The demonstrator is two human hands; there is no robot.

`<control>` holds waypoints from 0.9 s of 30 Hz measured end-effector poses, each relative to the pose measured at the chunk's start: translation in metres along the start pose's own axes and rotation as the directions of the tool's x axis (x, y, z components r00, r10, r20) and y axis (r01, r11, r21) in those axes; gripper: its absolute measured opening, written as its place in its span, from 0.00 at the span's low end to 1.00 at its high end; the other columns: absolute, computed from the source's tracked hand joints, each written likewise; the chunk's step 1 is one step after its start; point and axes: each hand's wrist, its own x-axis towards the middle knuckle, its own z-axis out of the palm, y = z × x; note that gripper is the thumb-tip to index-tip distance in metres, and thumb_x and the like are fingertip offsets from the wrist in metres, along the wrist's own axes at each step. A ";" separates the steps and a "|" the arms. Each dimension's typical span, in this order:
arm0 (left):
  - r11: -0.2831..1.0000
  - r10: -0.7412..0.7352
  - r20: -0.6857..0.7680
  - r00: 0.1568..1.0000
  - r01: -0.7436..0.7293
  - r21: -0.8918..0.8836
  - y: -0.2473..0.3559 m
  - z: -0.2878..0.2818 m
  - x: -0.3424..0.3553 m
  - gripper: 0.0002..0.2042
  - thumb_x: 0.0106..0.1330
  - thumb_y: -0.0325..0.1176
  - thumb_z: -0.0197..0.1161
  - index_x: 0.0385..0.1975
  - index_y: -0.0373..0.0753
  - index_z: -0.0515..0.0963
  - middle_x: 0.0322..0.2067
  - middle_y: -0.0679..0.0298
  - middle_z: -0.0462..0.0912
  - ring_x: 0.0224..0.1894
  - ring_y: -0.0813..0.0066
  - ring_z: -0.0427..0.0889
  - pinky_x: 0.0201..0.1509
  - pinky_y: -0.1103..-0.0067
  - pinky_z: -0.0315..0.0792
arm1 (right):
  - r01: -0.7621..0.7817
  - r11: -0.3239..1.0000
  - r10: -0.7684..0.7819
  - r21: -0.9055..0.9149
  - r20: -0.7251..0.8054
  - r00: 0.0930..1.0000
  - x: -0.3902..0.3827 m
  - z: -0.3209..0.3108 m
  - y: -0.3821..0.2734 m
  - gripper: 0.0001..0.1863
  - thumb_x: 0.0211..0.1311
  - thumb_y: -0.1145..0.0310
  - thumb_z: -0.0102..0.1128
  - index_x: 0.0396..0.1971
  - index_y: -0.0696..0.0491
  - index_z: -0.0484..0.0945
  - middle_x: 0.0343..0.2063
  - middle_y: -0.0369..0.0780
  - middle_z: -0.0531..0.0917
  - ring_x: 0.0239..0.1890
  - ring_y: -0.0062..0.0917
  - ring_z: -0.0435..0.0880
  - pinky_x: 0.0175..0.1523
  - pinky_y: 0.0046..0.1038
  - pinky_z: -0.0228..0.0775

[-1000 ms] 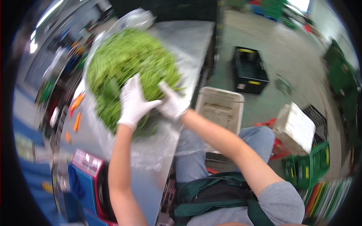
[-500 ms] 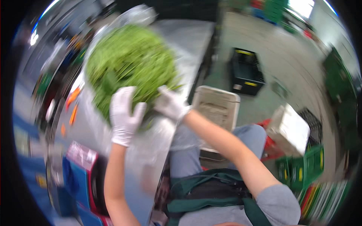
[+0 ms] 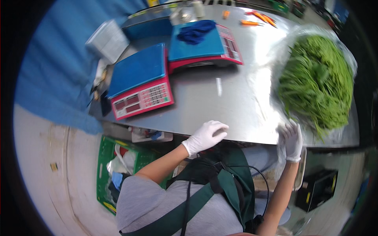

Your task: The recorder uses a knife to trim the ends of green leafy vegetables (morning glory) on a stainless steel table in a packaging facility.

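Observation:
A large heap of long, thin green leafy vegetables [image 3: 318, 80] lies on a clear plastic bag [image 3: 286, 46] at the right of the metal table. My right hand [image 3: 292, 141], in a white glove, is at the table's front edge beside the greens. Its fingers are apart, and loose clear plastic hangs next to it; whether they touch cannot be told. Further left, my white-gloved left hand [image 3: 206, 137] hovers by the same edge, its fingers loosely bent, the thumb apart and nothing in it.
Two red scales with blue platforms, one near [image 3: 139, 84] and one farther back [image 3: 197, 43], stand on the table [image 3: 232, 114]. A blue cloth [image 3: 197, 32] covers part of the farther one. Carrots [image 3: 252, 23] lie at the back. Below are a green crate [image 3: 103, 165] and a black crate [image 3: 317, 192].
My view has swung left, bringing the scales into the middle and the greens to the right. Both hands have come away from the greens.

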 end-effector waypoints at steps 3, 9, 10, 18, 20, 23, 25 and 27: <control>0.997 0.067 -0.097 0.993 -0.063 0.039 -0.014 -0.010 -0.021 0.11 0.61 0.34 0.58 0.41 0.37 0.77 0.39 0.54 0.79 0.45 0.56 0.77 0.51 0.69 0.70 | -0.023 0.975 0.018 -0.222 -0.027 0.999 0.005 0.024 0.011 0.25 0.71 0.55 0.42 0.54 0.62 0.68 0.39 0.40 0.77 0.41 0.24 0.76 0.53 0.26 0.68; 0.982 0.136 -0.559 0.818 -0.038 0.183 -0.049 -0.068 -0.063 0.05 0.58 0.27 0.59 0.31 0.38 0.80 0.30 0.58 0.82 0.34 0.59 0.79 0.41 0.70 0.72 | 0.106 0.653 -0.131 -0.750 0.027 0.991 0.018 0.060 0.035 0.17 0.70 0.60 0.47 0.43 0.58 0.79 0.28 0.34 0.79 0.29 0.14 0.74 0.36 0.18 0.67; 0.974 0.149 -0.627 0.764 -0.003 0.228 -0.055 -0.088 -0.070 0.04 0.58 0.27 0.59 0.30 0.38 0.80 0.27 0.58 0.81 0.31 0.59 0.79 0.37 0.70 0.71 | 0.130 0.602 -0.188 -0.788 0.018 0.982 0.020 0.057 0.042 0.16 0.70 0.61 0.47 0.42 0.58 0.79 0.26 0.34 0.79 0.28 0.14 0.74 0.34 0.17 0.67; 0.922 0.052 -0.998 -0.020 0.385 0.040 -0.189 -0.305 -0.168 0.08 0.66 0.30 0.53 0.35 0.33 0.78 0.30 0.59 0.81 0.31 0.74 0.78 0.40 0.79 0.71 | 0.035 0.587 -0.051 -0.809 0.006 0.999 0.027 0.042 0.024 0.18 0.71 0.61 0.45 0.44 0.59 0.78 0.28 0.34 0.80 0.27 0.15 0.76 0.34 0.18 0.69; 0.792 0.008 -0.996 -0.084 0.608 -0.045 -0.258 -0.361 -0.199 0.12 0.63 0.37 0.57 0.38 0.35 0.78 0.34 0.57 0.81 0.34 0.65 0.80 0.42 0.74 0.72 | 0.050 0.508 0.020 -0.860 0.069 0.997 0.018 0.051 0.016 0.18 0.70 0.59 0.46 0.44 0.58 0.78 0.29 0.35 0.81 0.30 0.16 0.78 0.38 0.19 0.70; 0.464 -0.139 -0.982 -0.126 0.868 -0.177 -0.353 -0.433 -0.238 0.22 0.62 0.48 0.54 0.45 0.34 0.75 0.44 0.51 0.79 0.46 0.54 0.78 0.51 0.66 0.70 | -0.045 0.442 0.105 -0.896 0.002 0.994 0.010 0.014 -0.005 0.19 0.70 0.58 0.46 0.44 0.59 0.78 0.33 0.38 0.83 0.34 0.20 0.81 0.41 0.22 0.72; 0.223 -0.329 -0.925 -0.191 0.936 -0.273 -0.389 -0.459 -0.235 0.29 0.61 0.56 0.51 0.49 0.35 0.73 0.49 0.49 0.77 0.53 0.51 0.76 0.55 0.63 0.69 | -0.084 0.405 0.088 -0.911 -0.053 0.995 -0.003 -0.012 -0.019 0.19 0.70 0.58 0.47 0.43 0.59 0.78 0.32 0.38 0.83 0.34 0.20 0.81 0.41 0.21 0.72; 0.092 -0.465 -0.855 -0.229 0.948 -0.304 -0.403 -0.475 -0.210 0.35 0.58 0.64 0.48 0.53 0.37 0.73 0.52 0.50 0.75 0.56 0.52 0.74 0.56 0.59 0.68 | -0.189 0.347 0.067 -0.919 -0.177 0.982 -0.028 -0.029 -0.036 0.19 0.69 0.57 0.48 0.41 0.58 0.79 0.31 0.36 0.82 0.31 0.18 0.80 0.39 0.20 0.71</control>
